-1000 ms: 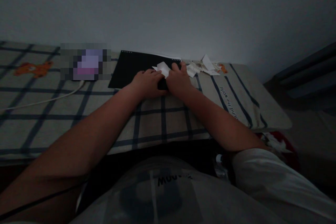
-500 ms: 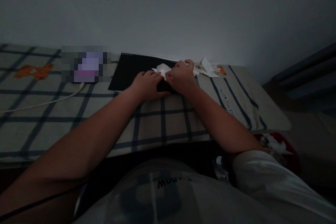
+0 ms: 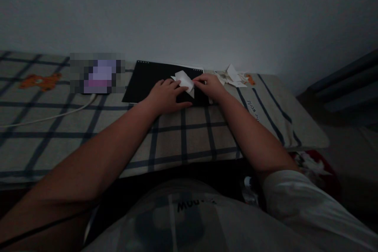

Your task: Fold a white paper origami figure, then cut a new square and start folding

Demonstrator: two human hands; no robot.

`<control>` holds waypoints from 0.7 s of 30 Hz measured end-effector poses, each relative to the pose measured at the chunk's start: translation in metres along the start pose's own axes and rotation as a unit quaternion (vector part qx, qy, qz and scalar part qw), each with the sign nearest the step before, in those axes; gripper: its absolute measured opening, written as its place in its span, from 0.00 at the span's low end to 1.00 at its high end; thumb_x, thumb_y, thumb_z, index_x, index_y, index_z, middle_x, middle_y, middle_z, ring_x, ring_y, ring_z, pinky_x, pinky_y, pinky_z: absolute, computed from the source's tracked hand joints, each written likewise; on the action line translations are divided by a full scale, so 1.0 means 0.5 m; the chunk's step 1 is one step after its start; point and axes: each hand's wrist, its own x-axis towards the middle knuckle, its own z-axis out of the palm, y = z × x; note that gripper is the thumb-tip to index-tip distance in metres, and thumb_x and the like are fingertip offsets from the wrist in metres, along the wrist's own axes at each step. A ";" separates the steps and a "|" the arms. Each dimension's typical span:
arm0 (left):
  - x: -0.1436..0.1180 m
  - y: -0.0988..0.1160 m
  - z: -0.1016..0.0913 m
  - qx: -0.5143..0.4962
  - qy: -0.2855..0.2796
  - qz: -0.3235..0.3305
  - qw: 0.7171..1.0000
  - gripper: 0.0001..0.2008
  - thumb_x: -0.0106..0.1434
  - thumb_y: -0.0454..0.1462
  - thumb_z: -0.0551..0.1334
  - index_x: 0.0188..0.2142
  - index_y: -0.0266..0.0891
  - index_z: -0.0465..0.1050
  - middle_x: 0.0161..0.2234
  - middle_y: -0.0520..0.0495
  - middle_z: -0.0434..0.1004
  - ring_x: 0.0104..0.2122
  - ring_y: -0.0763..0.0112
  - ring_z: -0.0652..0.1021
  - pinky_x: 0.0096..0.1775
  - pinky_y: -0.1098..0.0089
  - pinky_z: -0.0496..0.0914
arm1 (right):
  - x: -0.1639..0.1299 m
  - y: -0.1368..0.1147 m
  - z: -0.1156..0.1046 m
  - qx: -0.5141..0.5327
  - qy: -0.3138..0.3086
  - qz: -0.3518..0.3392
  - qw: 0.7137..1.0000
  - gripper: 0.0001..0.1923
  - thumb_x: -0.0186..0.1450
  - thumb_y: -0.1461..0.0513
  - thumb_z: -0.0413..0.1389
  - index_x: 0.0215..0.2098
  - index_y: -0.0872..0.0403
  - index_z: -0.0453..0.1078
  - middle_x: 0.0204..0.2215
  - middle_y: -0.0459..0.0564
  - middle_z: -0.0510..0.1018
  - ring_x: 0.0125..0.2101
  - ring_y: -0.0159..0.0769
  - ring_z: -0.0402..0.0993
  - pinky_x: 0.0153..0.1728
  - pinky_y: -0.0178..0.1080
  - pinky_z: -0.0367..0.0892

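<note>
The left hand (image 3: pixel 165 96) lies palm down with its fingers spread apart, the fingertips resting on the left and near part of a folded sheet of white paper (image 3: pixel 183 78) and the thumb stretched out below it. The right hand (image 3: pixel 212 86) comes in from the other side, its thumb and forefinger together and clamped on the right edge of that paper. The paper lies on a black notebook (image 3: pixel 147 80) with a row of small holes along its far edge, and one pointed corner of the sheet sticks out toward the body. Just beyond the right hand, a loose heap of folded white papers (image 3: pixel 233 74) sits beside the notebook. Everything rests on a tabletop (image 3: pixel 189 136) covered with checked cloth, which carries an orange bear print (image 3: pixel 39 81) at the left. Between that print and the notebook lies a phone (image 3: pixel 100 76), its screen blurred into blocks, with a white cable (image 3: pixel 67 111) running off to the left. Below the tabletop's right end, a red container (image 3: pixel 330 177) holds crumpled white scraps (image 3: pixel 314 164).
</note>
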 end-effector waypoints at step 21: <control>0.016 -0.045 0.006 -0.056 -0.033 0.084 0.994 0.35 0.74 0.59 0.59 0.74 0.49 0.67 0.77 0.41 0.61 0.75 0.49 0.63 0.73 0.50 0.55 | -0.023 -0.030 -0.002 -0.124 -0.098 -0.092 0.983 0.27 0.78 0.53 0.51 0.73 0.48 0.70 0.71 0.58 0.71 0.70 0.50 0.65 0.66 0.57 0.63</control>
